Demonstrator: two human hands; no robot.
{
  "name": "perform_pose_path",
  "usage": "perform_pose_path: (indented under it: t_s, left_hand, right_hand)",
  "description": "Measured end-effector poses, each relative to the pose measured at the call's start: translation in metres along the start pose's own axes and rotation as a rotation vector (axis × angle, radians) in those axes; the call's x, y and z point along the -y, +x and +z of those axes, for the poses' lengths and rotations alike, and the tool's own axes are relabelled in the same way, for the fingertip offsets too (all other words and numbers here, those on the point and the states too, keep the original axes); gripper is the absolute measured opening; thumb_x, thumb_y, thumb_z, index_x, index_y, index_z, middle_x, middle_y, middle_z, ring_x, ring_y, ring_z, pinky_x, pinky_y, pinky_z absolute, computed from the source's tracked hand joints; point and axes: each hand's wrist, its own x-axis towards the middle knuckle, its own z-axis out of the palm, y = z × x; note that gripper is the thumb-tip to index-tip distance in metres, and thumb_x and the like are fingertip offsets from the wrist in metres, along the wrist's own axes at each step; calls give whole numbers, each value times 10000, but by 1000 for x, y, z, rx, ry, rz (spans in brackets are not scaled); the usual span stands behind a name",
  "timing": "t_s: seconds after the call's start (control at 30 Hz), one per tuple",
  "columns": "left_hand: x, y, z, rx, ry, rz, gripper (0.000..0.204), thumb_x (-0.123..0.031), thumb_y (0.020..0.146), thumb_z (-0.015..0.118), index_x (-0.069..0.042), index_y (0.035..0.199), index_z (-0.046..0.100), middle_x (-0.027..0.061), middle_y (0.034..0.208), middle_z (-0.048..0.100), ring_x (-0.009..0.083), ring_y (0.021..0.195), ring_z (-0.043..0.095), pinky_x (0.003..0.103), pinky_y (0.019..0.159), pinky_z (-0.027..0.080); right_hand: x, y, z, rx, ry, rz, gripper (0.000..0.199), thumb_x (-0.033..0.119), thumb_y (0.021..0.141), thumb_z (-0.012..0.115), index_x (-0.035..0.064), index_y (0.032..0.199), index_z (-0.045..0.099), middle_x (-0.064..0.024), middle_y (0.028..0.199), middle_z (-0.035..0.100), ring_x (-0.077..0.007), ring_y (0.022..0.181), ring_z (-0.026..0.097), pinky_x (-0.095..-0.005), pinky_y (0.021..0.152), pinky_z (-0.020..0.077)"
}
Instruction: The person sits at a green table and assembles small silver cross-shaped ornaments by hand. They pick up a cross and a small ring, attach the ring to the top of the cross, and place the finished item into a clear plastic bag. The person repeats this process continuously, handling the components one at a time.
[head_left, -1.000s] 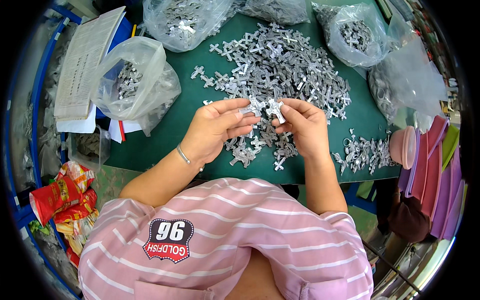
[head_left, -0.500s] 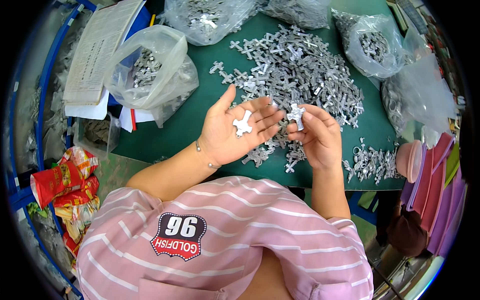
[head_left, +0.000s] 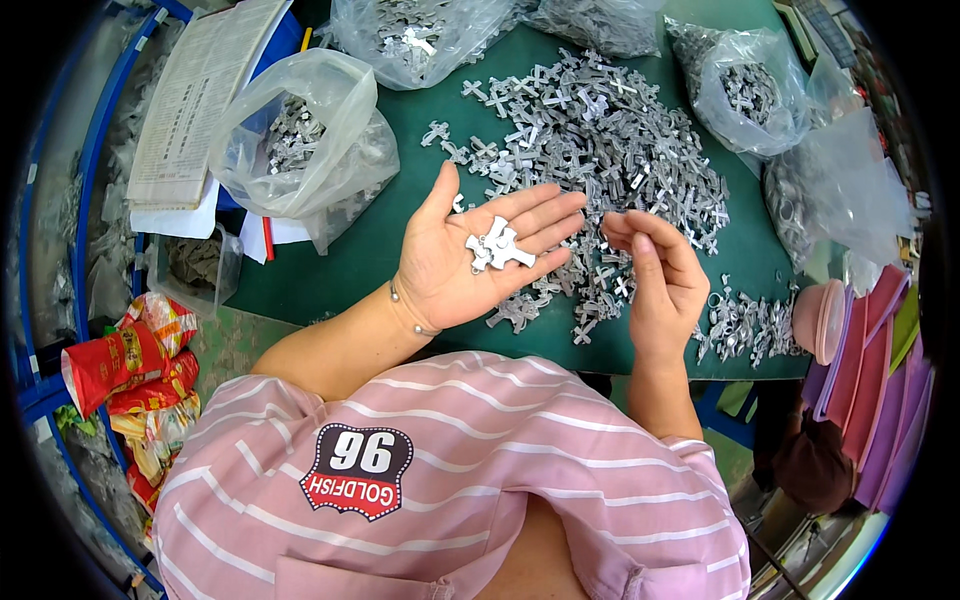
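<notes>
My left hand (head_left: 440,262) is turned palm up with its fingers stretched flat. On its palm lie silvery metal cross charms (head_left: 508,247), overlapping one another. To the right, my right hand (head_left: 660,278) hovers over the near side of the pile, its thumb and fingers drawn together and nothing visible between them. A large heap of small grey metal cross charms (head_left: 620,130) spreads over the green tabletop (head_left: 400,170) beyond both hands.
Clear plastic bags of metal parts stand at the left (head_left: 350,150), back (head_left: 400,50) and right (head_left: 750,100). A smaller pile of metal pieces (head_left: 750,325) lies near a pink tub (head_left: 818,320). Printed sheets (head_left: 190,120) sit at the left beside blue shelving (head_left: 95,140).
The cross charm from my right fingers now lies with the one on my left palm. My right hand has drawn slightly right, away from the left.
</notes>
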Motion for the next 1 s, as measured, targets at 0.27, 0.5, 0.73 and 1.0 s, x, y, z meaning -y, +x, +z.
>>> perform_pose_path:
  t_s: [0.27, 0.5, 0.73, 1.0]
  left_hand:
    - [-16, 13, 2, -310, 589, 15, 378, 8, 821, 513, 48, 1184, 418, 261, 1218, 479, 363, 1157, 486, 433, 968, 422]
    - [-140, 110, 45, -419, 2022, 1622, 237, -140, 864, 526, 17, 1037, 565, 104, 927, 606, 170, 799, 577, 255, 726, 460]
    - [-116, 99, 39, -146, 2171, 1336, 304, -225, 837, 588, 0, 1041, 581, 97, 971, 604, 201, 922, 563, 302, 826, 429]
    - [-6, 14, -23, 462, 2695, 406, 338, -249, 705, 696, -121, 995, 577, 89, 1157, 502, 284, 1148, 444, 515, 990, 247]
  right_hand:
    - [-7, -26, -25, -99, -117, 85, 147, -44, 875, 501, -74, 996, 579, -142, 929, 643, -164, 830, 629, -270, 775, 502]
    - [-10, -46, -46, -195, -120, 77, 150, -27, 875, 512, -66, 1002, 582, -139, 914, 650, -157, 798, 630, -267, 744, 517]
    - [-13, -62, -66, -132, -564, -11, 124, -46, 778, 612, -21, 898, 628, -81, 845, 609, -104, 683, 566, -211, 595, 452]
    - [-20, -65, -47, 64, -762, -70, 179, -8, 723, 658, 1, 896, 612, -117, 841, 588, -241, 716, 585, -302, 616, 478]
